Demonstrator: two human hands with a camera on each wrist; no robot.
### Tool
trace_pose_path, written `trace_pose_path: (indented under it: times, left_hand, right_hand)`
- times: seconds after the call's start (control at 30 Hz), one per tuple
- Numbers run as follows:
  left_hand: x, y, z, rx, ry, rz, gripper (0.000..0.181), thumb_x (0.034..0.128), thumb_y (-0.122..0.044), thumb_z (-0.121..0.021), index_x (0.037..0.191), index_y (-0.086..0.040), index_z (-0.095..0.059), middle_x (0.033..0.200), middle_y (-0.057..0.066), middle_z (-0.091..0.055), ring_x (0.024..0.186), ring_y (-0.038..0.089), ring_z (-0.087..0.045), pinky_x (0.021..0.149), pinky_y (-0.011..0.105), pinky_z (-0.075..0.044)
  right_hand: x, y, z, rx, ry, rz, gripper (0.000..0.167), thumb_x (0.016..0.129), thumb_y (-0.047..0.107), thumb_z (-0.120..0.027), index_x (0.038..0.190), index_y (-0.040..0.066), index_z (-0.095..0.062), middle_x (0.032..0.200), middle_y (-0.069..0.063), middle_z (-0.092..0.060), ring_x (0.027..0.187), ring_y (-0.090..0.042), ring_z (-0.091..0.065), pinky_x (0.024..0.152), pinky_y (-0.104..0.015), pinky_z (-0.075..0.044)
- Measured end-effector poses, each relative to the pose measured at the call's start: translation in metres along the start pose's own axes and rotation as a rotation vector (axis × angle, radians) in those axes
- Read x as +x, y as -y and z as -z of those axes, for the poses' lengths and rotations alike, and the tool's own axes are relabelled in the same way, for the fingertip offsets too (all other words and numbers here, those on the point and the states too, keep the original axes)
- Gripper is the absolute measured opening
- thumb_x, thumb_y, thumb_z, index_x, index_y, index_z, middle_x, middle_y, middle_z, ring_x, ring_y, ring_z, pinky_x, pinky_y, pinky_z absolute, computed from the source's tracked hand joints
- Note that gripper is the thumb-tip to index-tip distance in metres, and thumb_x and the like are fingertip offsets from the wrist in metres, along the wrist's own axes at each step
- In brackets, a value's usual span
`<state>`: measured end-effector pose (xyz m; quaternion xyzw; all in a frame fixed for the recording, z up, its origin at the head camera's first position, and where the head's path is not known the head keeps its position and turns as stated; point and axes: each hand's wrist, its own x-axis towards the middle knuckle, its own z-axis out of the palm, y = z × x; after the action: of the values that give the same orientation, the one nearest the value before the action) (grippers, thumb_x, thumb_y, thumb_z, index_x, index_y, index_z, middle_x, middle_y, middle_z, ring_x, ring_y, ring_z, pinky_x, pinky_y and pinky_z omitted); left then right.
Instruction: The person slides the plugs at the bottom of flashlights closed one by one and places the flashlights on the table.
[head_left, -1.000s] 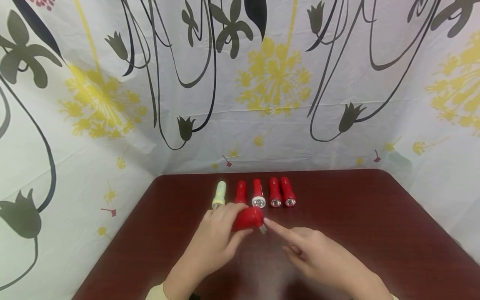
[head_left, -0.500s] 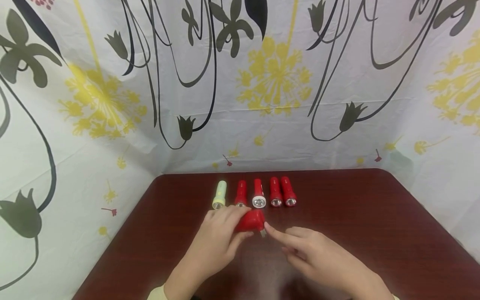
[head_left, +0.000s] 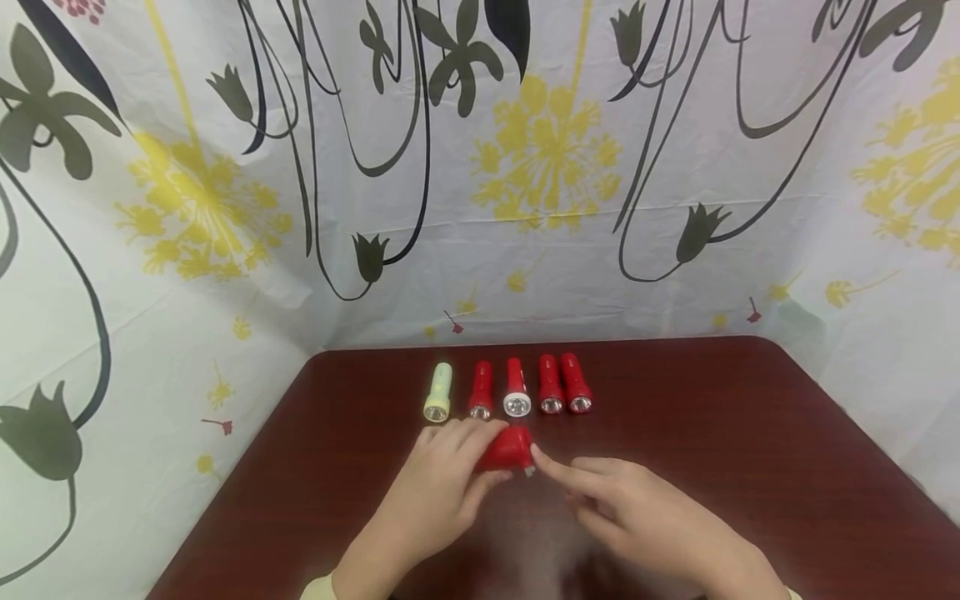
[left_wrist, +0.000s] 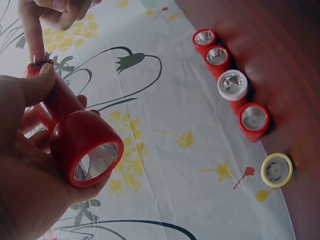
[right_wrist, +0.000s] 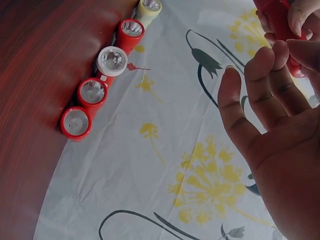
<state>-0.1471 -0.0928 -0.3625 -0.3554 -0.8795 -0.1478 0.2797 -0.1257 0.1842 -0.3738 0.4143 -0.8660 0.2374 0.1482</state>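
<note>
My left hand (head_left: 435, 475) grips a red flashlight (left_wrist: 65, 115) whose lens faces the left wrist camera. At the flashlight's tail, metal prongs (left_wrist: 41, 58) stick out, small in the head view. The index finger of my right hand (head_left: 637, 508) is stretched out with its tip at the tail end, beside the prongs. The other right fingers are loosely bent and hold nothing. In the right wrist view, part of the red flashlight (right_wrist: 280, 20) shows at the upper right, partly hidden by fingers.
Behind my hands, a row of flashlights lies on the dark red-brown table (head_left: 712, 433): a pale yellow-green one (head_left: 438, 392), a red one (head_left: 482, 387), a red one with a white head (head_left: 517, 390), and two more red ones (head_left: 576, 383). A floral-patterned sheet (head_left: 487, 183) hangs behind.
My left hand and the red flashlight have moved slightly down and to the right in the head view. The prongs show less there now. My right index finger stays at the tail end.
</note>
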Motion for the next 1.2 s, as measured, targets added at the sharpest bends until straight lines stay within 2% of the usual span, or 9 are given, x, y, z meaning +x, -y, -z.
trace_pose_path:
  times: [0.37,0.57,0.77,0.9,1.03,1.2]
  left_hand:
    - [-0.0026,-0.0020,-0.0045,-0.055,0.037,-0.032,0.054,0.0919,-0.039,-0.083,0.139,-0.019,-0.065,0.114,-0.006,-0.074,0.103,0.010,-0.071,0.089,0.035,-0.059]
    - [-0.0025,-0.0032,-0.0063,-0.048,0.008,-0.034,0.054,0.0907,-0.039,-0.085,0.136,-0.017,-0.066,0.113,-0.003,-0.076,0.101,0.012,-0.072,0.090,0.036,-0.061]
    - [-0.0018,-0.0023,-0.0076,-0.066,-0.010,0.010,0.052,0.0882,-0.037,-0.087,0.133,-0.018,-0.068,0.115,-0.004,-0.078,0.100,0.012,-0.073,0.088,0.034,-0.062]
    - [-0.0016,-0.0016,-0.0077,-0.066,-0.027,0.026,0.051,0.0867,-0.036,-0.088,0.131,-0.018,-0.069,0.114,-0.005,-0.078,0.098,0.011,-0.073,0.086,0.034,-0.063]
    - [-0.0029,-0.0010,-0.0075,-0.049,-0.045,0.037,0.052,0.0838,-0.035,-0.090,0.128,-0.015,-0.070,0.112,-0.003,-0.078,0.097,0.012,-0.074,0.085,0.036,-0.063]
    - [-0.0050,0.0012,-0.0065,-0.041,-0.041,0.066,0.052,0.0827,-0.036,-0.090,0.127,-0.018,-0.070,0.111,-0.004,-0.078,0.094,0.011,-0.073,0.083,0.035,-0.064]
  right_hand:
    - [-0.0004,-0.0027,0.0024,0.049,0.019,-0.044,0.077,0.090,0.003,-0.076,0.158,0.031,-0.052,0.085,0.022,-0.050,0.077,0.009,-0.047,0.067,-0.012,-0.047]
    - [-0.0004,-0.0036,0.0020,-0.016,-0.010,-0.028,0.080,0.089,0.003,-0.077,0.159,0.031,-0.050,0.085,0.022,-0.049,0.077,0.009,-0.046,0.067,-0.011,-0.045]
    - [0.0000,-0.0031,0.0044,-0.022,0.037,-0.081,0.083,0.090,0.009,-0.080,0.160,0.036,-0.047,0.087,0.024,-0.056,0.079,0.009,-0.050,0.069,-0.016,-0.052]
    - [0.0001,-0.0039,0.0049,-0.065,0.018,-0.067,0.083,0.089,0.010,-0.081,0.160,0.035,-0.048,0.091,0.025,-0.059,0.083,0.008,-0.054,0.073,-0.020,-0.056]
    - [-0.0004,-0.0062,0.0043,-0.144,-0.025,-0.035,0.084,0.087,0.012,-0.083,0.160,0.033,-0.048,0.100,0.022,-0.062,0.089,0.006,-0.056,0.077,-0.021,-0.057]
    - [-0.0057,-0.0099,0.0046,-0.230,-0.071,-0.065,0.083,0.085,0.017,-0.087,0.157,0.033,-0.052,0.130,0.013,-0.065,0.113,-0.005,-0.063,0.091,-0.032,-0.063]
